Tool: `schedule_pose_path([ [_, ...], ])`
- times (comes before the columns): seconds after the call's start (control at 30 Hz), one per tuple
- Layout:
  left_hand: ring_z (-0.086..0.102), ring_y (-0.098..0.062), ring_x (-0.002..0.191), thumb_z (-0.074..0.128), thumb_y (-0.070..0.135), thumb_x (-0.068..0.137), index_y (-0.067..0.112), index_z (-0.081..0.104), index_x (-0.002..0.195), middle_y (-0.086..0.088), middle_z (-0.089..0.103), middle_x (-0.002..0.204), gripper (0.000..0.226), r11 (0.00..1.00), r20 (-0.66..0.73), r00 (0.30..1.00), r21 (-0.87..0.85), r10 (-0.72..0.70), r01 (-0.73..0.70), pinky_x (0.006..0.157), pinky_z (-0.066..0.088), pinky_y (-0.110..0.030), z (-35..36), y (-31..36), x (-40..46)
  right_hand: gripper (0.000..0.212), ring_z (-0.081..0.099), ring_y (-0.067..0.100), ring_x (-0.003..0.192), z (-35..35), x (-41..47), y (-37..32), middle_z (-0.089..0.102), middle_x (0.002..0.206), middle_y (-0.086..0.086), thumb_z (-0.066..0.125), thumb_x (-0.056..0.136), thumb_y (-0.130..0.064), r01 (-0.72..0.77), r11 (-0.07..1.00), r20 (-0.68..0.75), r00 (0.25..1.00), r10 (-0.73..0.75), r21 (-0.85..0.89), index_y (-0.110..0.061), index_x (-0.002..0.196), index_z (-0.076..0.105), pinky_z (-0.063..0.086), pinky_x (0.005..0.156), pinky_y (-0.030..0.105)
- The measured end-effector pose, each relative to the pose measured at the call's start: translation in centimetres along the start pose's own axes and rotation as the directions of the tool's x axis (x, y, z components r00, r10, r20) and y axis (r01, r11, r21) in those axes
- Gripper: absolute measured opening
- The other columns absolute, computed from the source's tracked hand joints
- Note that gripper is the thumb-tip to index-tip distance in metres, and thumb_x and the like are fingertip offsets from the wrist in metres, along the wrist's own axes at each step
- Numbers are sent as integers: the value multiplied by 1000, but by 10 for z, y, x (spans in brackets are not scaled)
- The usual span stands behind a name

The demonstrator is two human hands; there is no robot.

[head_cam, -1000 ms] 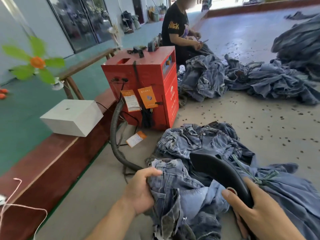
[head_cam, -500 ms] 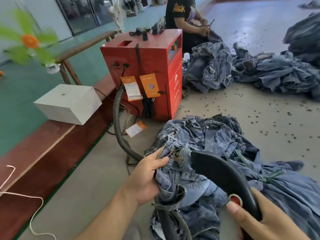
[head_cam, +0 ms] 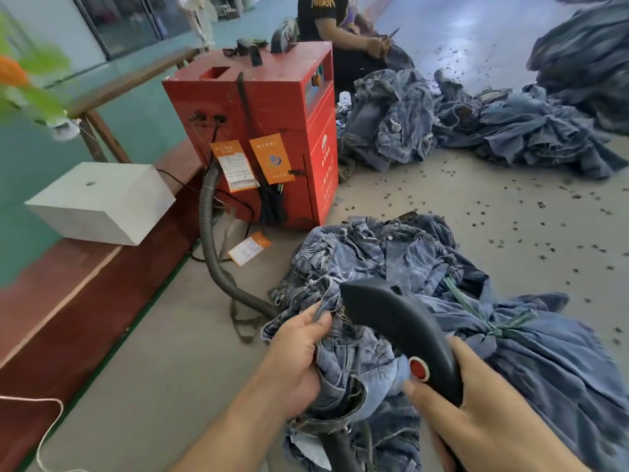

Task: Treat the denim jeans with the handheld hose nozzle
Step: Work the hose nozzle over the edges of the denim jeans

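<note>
Sitting over on the far left is a white box point(head_cam: 98, 202) on a low red ledge point(head_cam: 61, 301), with a blurry green fan point(head_cam: 23, 83) above it. Next along, a ribbed grey hose point(head_cam: 211, 240) drops from the red machine point(head_cam: 269, 137) and snakes across the floor point(head_cam: 153, 386) toward the denim jeans point(head_cam: 360, 366), which are bunched in a heap right in front of the person. Left hand point(head_cam: 299, 359) has its fingers clamped on a fistful of the waistband. Right hand point(head_cam: 476, 417) is wrapped around the black hose nozzle point(head_cam: 398, 328), thumb just below its red button point(head_cam: 419, 368), tip hovering over the denim. Further right, more jeans piles point(head_cam: 476, 127) and dark specks cover the floor; another worker point(head_cam: 333, 28) sits behind the machine.
</note>
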State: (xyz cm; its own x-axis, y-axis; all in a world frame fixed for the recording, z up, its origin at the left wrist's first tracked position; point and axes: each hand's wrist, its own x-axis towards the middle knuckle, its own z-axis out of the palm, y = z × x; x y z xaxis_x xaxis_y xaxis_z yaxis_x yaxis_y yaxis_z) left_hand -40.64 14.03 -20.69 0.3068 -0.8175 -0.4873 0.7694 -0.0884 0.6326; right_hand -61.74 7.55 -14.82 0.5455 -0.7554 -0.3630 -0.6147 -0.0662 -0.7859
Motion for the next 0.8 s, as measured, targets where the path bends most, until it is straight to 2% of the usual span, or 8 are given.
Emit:
schedule_pose_path([
  [0.07,76,-38,95,48,9,102,1,71,117,-25,74,114,29,997,-1,1000,-82,-14,14,73,63,-46,-2,-1,1,25,60,4,56,8,-1,0,66,72,-3,72,90,-47,-29,999,66,997,31,-33,-30,98,57,40,51,13],
  [0.2,65,-42,123,55,12,99,8,60,140,-24,64,137,41,993,111,994,-115,-1,14,96,56,-53,-10,-2,-4,26,61,15,51,8,9,-7,70,70,11,68,96,-44,-42,999,102,994,40,20,-24,102,53,48,54,30],
  [0.27,61,-41,128,53,14,102,11,61,139,-23,61,141,38,997,188,982,-74,23,-9,99,55,-52,-8,-6,-8,23,58,22,45,-1,17,-9,67,64,19,65,101,-35,-59,992,50,997,54,108,-18,103,50,48,50,36],
  [0.4,64,-39,126,46,11,103,15,68,132,-20,64,139,36,998,184,982,-65,36,-24,94,57,-50,-5,-10,-9,21,55,12,42,-11,2,0,60,51,-2,67,97,-40,-24,995,48,999,19,93,-25,100,53,41,44,18],
  [0.5,64,-42,124,41,3,105,8,61,139,-27,61,139,40,1000,208,978,-19,26,-22,94,57,-50,-7,-5,-9,24,58,20,50,-3,2,-10,63,60,5,68,96,-44,-88,989,223,973,60,118,-25,104,54,45,51,28],
  [0.6,57,-47,131,43,-1,104,9,48,149,-27,58,144,47,996,195,981,84,19,-36,109,47,-61,-15,-8,-11,22,54,29,49,-8,17,-10,61,60,17,63,102,-33,-92,974,139,988,63,209,-16,104,50,47,52,40],
  [0.7,51,-48,137,48,-7,99,12,41,155,-24,54,149,59,987,192,981,143,40,-68,117,32,-68,-20,-5,-13,14,56,23,45,-18,10,0,60,54,5,65,98,-37,-41,979,58,998,30,202,-29,100,53,44,45,28],
  [0.8,44,-53,139,48,-15,90,12,49,150,-27,53,148,65,960,271,959,239,77,-145,118,25,-71,-14,0,-12,16,59,7,49,-10,0,5,68,66,-8,68,90,-51,27,998,110,994,-22,-49,-47,91,53,40,46,15],
])
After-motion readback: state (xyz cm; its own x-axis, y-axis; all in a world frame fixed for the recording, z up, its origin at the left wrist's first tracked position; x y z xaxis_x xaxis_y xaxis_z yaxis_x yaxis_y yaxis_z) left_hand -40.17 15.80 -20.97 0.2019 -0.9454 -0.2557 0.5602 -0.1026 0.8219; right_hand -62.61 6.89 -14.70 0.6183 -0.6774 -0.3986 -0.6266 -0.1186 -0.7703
